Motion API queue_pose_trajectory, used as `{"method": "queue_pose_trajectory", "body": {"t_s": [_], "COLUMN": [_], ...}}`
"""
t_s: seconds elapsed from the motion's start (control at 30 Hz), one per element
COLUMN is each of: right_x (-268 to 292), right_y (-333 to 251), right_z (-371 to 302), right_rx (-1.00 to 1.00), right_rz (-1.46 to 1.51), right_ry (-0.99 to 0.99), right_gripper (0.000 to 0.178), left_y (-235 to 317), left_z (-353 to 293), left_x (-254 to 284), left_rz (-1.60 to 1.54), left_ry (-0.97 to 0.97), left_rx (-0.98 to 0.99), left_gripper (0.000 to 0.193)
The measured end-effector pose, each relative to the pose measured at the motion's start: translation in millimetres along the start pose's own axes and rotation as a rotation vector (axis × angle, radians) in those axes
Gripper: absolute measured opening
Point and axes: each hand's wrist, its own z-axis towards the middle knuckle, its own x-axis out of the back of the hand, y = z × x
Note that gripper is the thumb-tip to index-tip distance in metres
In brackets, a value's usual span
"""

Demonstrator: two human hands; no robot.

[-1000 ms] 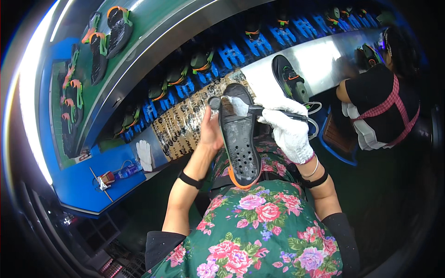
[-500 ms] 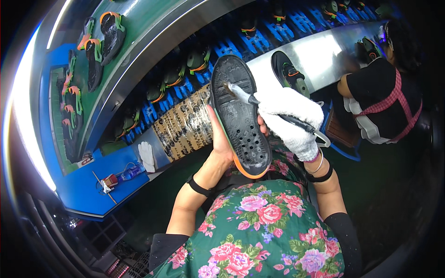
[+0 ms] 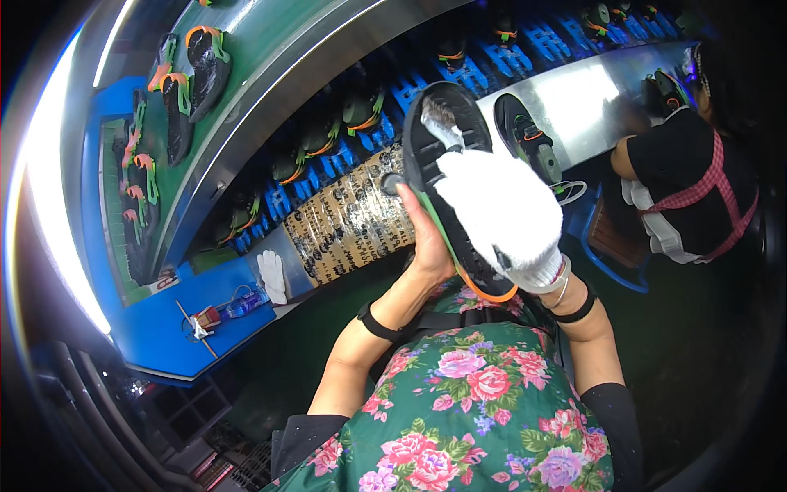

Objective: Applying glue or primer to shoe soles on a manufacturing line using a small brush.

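The shoe [image 3: 425,168] is held sole-up in front of the body, its left edge grasped by the bare left hand [image 3: 430,242], long axis slanted from toe at upper left to heel at lower right. The brush [image 3: 443,128] is grasped by the gloved right hand [image 3: 508,217], which lies over the sole's middle, nearer the toe. Compared with half a second ago, bristles are placed closer to the toe tip and the heel holes are covered.
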Motion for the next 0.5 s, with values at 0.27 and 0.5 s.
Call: {"method": "queue_pose_trajectory", "body": {"t_s": [0.27,0.5], "right_x": [26,21], "right_y": [22,-4], "right_z": [-20,-5], "right_rx": [0.242,0.373], "right_rz": [-0.386,-0.253], "right_ry": [-0.084,-0.091], "right_gripper": [0.040,0.031], "left_y": [-11,-34], "left_z": [12,18], "left_x": [0,59], "left_rz": [-0.079,0.065], "left_ry": [0.033,-0.205], "left_rx": [0.009,0.112], "left_gripper": [0.102,0.110]}}
